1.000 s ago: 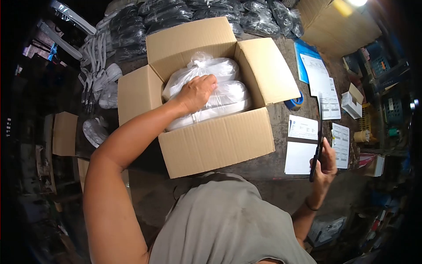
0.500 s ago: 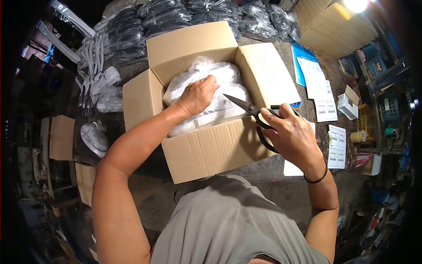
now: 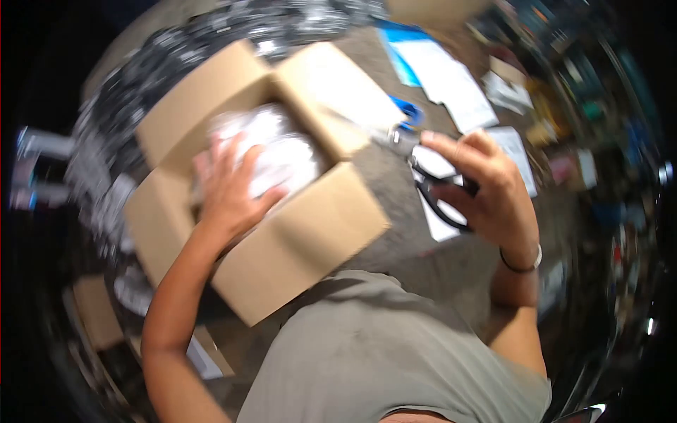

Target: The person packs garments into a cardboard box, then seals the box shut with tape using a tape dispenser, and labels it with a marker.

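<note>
An open cardboard box stands on the table with its flaps folded out. Inside it lie white items in clear plastic bags. My left hand rests on the bags with its fingers spread. To the right of the box, my right hand grips a pair of black-handled scissors, whose blades point left toward the box's right flap. The blades are smeared by motion.
Dark items in plastic are piled behind the box. A blue folder and printed papers lie at the back right, near a blue ring-shaped thing. A small white carton sits farther right.
My left hand has gone from a closed grip on the plastic to lying spread on the bags. My right hand has drawn the scissors away to the right of the box. The view has turned.
</note>
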Demonstrator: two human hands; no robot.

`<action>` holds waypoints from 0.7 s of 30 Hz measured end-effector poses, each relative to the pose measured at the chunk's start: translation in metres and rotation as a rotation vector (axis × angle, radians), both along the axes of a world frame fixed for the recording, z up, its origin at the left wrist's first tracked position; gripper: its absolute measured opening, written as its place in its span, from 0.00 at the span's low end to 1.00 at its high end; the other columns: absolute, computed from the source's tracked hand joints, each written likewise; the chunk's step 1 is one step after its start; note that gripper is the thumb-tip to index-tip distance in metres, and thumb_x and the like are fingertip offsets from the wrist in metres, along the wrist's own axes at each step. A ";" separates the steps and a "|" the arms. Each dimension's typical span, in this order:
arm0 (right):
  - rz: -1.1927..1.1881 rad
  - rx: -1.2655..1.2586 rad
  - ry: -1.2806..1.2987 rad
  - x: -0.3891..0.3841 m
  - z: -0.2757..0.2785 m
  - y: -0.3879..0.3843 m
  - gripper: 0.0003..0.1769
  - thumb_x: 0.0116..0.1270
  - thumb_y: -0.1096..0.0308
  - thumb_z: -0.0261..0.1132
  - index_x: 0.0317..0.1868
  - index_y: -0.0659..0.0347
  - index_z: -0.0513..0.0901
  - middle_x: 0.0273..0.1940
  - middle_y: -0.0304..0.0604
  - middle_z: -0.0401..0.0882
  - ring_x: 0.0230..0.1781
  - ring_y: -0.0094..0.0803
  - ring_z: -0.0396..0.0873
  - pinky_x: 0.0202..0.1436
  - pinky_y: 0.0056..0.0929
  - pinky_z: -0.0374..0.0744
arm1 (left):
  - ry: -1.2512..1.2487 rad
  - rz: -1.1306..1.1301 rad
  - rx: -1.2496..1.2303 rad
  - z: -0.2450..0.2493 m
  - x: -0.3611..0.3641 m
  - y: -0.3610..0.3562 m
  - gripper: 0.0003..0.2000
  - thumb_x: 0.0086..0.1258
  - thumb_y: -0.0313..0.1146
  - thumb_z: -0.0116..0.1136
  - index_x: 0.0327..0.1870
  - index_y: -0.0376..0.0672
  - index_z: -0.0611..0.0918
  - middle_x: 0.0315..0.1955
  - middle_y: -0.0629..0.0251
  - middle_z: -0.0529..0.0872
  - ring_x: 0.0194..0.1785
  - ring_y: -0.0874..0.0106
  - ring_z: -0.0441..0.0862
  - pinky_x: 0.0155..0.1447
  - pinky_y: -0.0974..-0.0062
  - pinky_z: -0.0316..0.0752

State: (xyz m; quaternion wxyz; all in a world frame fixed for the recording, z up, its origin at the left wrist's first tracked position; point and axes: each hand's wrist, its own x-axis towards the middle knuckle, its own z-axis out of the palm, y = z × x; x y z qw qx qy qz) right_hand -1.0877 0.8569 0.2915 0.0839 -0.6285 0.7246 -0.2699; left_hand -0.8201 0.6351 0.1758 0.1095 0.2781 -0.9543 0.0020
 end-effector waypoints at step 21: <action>-0.882 0.322 0.092 -0.251 -0.314 0.198 0.26 0.62 0.65 0.65 0.61 0.62 0.76 0.57 0.55 0.78 0.58 0.50 0.74 0.61 0.41 0.71 | -0.253 0.048 0.143 -0.083 0.011 -0.034 0.62 0.34 0.84 0.53 0.76 0.61 0.56 0.77 0.51 0.43 0.75 0.38 0.41 0.67 0.27 0.40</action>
